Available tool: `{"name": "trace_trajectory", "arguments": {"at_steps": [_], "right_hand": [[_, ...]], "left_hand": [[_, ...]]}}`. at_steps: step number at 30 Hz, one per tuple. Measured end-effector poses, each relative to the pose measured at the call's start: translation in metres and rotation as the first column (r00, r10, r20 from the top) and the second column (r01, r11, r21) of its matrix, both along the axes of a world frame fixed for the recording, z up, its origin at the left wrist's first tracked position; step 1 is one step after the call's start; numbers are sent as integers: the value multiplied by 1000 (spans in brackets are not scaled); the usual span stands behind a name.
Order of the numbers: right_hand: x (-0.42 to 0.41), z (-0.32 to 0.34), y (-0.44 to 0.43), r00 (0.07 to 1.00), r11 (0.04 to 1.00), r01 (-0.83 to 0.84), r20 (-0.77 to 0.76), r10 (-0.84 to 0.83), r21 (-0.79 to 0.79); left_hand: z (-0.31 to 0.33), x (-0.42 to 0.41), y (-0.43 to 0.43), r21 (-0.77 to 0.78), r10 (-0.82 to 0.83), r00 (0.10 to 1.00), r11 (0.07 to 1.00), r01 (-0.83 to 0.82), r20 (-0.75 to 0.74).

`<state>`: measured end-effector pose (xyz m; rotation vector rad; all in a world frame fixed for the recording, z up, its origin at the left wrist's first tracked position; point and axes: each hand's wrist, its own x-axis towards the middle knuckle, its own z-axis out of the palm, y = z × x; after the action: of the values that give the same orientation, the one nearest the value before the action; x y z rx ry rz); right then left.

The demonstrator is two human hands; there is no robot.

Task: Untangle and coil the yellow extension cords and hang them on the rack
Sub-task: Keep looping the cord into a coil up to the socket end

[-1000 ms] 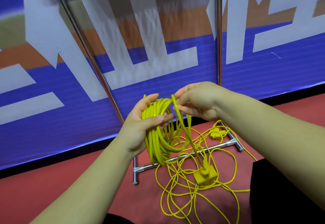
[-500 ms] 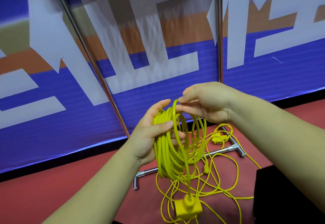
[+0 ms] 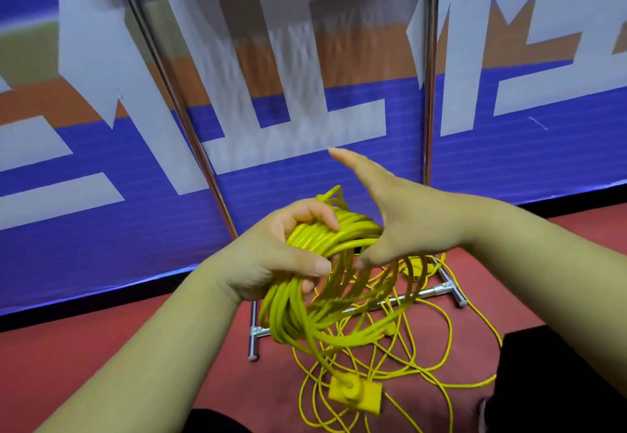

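The coil (image 3: 305, 317) of yellow extension cord hangs in front of the person, above the red floor (image 3: 101, 347) and just before the rack (image 3: 441, 290). The left hand (image 3: 271, 256) holds it, fingers and thumb curled round the gathered top of the loops. The right hand (image 3: 407, 222) is spread wide, fingers straight, and holds nothing. Its thumb lies at the loops, but contact cannot be confirmed.

Handling, as a judgement:
- The cord looks thin, smooth-jacketed and limp. The loops sag into an oval under their own weight and will likely slip apart if the grip relaxes.
- The bundle appears light enough for one hand.
- Take hold across all turns at the top, where the left hand is now. A grip on a few strands would likely let the others drop.
- The socket block (image 3: 356, 395) at the cord's end is the only rigid, heavier part. It is blurred, and whether it rests on the floor cannot be told. Expect it to swing and pull on the last turn.

The loose cord (image 3: 424, 358) lies tangled on the floor, over the base bar of the rack.

Containers: no bin, box or reel is in view. The rack is the only holder, and only its uprights and base show.
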<state>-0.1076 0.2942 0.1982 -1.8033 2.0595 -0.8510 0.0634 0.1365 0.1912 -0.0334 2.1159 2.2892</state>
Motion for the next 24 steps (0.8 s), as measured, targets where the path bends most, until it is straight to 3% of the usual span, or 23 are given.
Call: {"name": "trace_trajectory", "arguments": {"at_steps": [5, 9, 16, 24], "right_hand": [[7, 1, -6, 993, 995, -95, 79, 92, 35], [10, 7, -8, 994, 995, -96, 60, 94, 29], [21, 6, -5, 971, 991, -130, 204, 121, 29], [27, 9, -7, 973, 998, 64, 221, -60, -10]], "left_hand": [[5, 2, -6, 20, -170, 985, 985, 171, -29], [8, 5, -11, 36, -209, 977, 977, 210, -33], [8, 7, -18, 99, -296, 953, 948, 302, -72], [8, 1, -31, 63, -273, 961, 959, 275, -47]]}}
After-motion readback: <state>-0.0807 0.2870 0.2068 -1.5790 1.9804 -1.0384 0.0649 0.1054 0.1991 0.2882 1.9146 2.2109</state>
